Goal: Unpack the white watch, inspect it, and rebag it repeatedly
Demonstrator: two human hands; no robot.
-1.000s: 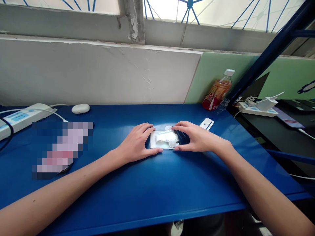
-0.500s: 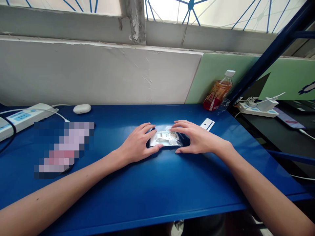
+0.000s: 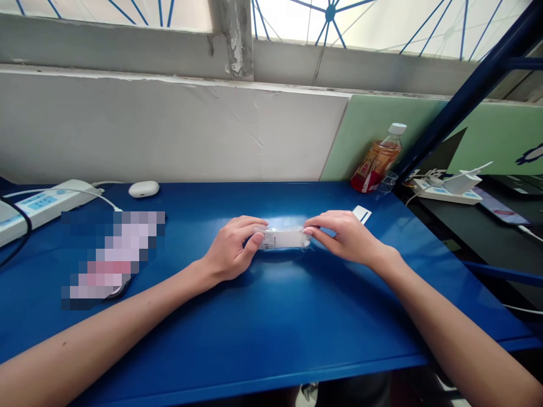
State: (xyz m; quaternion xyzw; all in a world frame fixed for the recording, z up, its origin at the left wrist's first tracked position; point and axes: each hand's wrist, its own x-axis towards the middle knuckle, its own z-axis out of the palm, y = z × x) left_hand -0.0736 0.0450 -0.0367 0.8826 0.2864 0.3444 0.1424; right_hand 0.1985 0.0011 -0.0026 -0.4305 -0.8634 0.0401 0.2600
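Observation:
A small clear plastic packet (image 3: pixel 283 238) with white contents is held just above the blue table (image 3: pixel 271 322), tilted so I see it nearly edge-on. My left hand (image 3: pixel 231 251) pinches its left end between thumb and fingers. My right hand (image 3: pixel 341 237) pinches its right end the same way. Both hands hover near the middle of the table, wrists low over the surface. What lies inside the packet is too small to make out.
A white card with a dark stripe (image 3: pixel 362 213) lies just behind my right hand. An orange drink bottle (image 3: pixel 377 161) stands at the back right. A white earbud case (image 3: pixel 143 189) and a power strip (image 3: pixel 40 203) sit at the left. Another power strip (image 3: pixel 445 189) lies right.
The packet lay flat on the table under my fingers; both hands have now pinched its ends and tipped it up on edge, lifting it slightly.

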